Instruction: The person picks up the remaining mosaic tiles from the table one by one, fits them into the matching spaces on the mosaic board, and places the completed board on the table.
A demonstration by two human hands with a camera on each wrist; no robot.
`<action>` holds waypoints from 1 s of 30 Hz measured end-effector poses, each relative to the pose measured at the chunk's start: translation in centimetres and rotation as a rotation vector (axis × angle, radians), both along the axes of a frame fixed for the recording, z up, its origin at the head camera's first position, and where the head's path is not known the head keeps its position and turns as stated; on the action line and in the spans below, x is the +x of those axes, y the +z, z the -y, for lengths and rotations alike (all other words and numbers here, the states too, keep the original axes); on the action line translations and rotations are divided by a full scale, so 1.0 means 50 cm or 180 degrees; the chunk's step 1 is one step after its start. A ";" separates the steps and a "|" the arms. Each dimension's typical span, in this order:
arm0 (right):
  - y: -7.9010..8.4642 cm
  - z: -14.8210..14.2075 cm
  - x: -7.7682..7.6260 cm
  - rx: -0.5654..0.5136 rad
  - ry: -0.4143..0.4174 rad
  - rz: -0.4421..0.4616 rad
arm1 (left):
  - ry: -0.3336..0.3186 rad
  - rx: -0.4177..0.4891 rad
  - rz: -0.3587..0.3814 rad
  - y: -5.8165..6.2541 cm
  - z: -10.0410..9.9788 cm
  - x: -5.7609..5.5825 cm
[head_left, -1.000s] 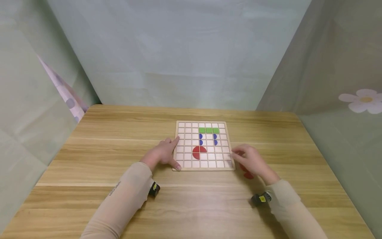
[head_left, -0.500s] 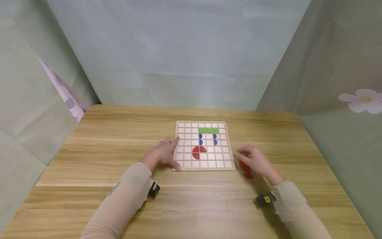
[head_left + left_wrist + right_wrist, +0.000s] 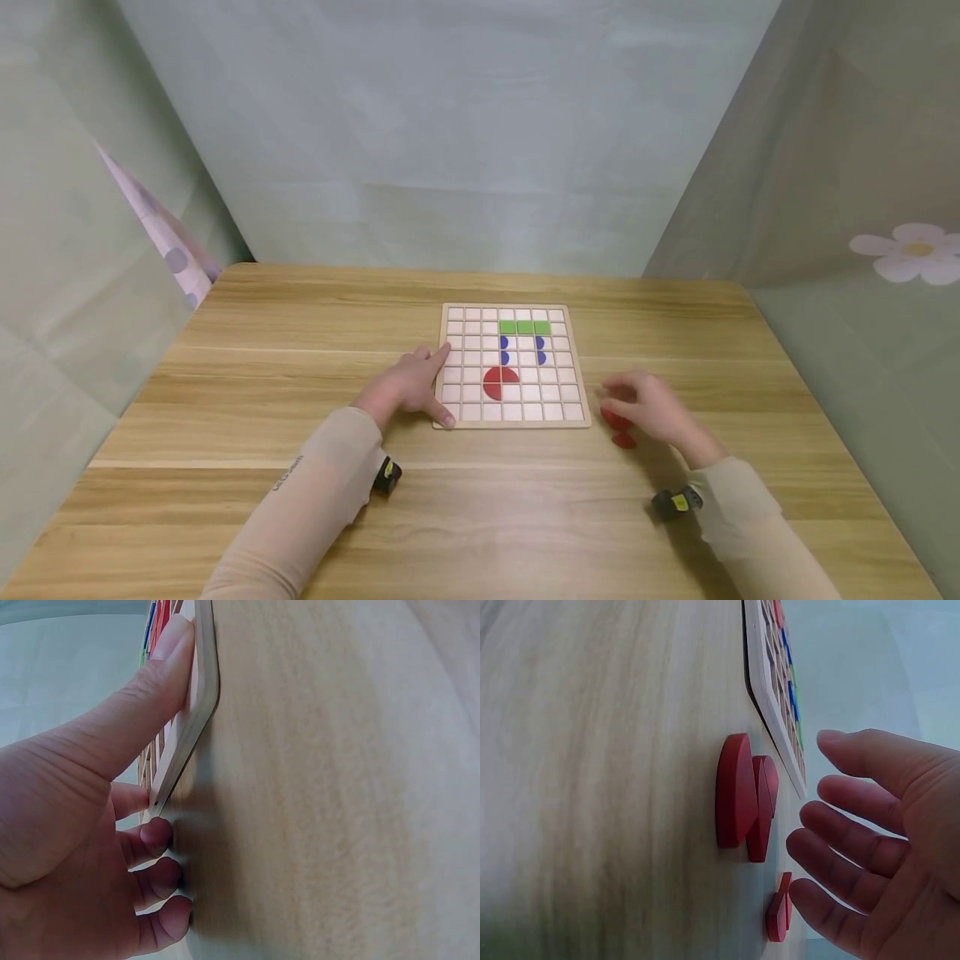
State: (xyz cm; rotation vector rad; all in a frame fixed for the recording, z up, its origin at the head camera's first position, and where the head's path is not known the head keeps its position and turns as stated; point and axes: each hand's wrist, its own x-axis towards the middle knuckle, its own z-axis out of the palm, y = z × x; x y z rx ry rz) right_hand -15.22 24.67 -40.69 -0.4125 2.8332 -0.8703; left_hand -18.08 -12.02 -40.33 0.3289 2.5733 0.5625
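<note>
Right hand hovers near loose red pieces

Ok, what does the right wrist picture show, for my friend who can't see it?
A person's right grip, holding nothing, is near red pieces on a wooden table. Part of a grid board shows at the top.

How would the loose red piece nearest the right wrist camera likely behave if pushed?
The red piece looks stiff, judging by its crisp, thick edge. Lying flat on the table, it would probably slide rather than roll. Much smaller than the board, it is likely light.
</note>
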 end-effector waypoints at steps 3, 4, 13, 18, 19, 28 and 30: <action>0.002 -0.003 0.001 0.0100 0.0016 -0.0026 | 0.0002 -0.0008 0.0001 -0.002 0.000 -0.001; 0.002 -0.004 0.002 0.0131 0.0023 -0.0031 | 0.0005 -0.0007 0.0004 -0.003 0.000 -0.001; 0.003 -0.003 0.007 0.0384 0.0089 0.0011 | -0.0006 -0.0012 0.0005 -0.003 0.001 -0.001; 0.001 -0.005 0.008 0.0417 0.0184 0.0050 | -0.0001 -0.0023 0.0021 -0.004 0.001 -0.001; 0.000 -0.005 0.008 0.0429 0.0204 0.0066 | -0.0002 -0.0021 0.0020 -0.004 0.001 0.000; -0.002 -0.003 0.008 0.0520 0.0192 0.0138 | -0.0015 -0.0002 -0.0011 -0.003 0.000 0.001; -0.002 -0.002 0.007 0.0530 0.0185 0.0159 | -0.0015 0.0000 -0.0008 -0.002 0.000 0.001</action>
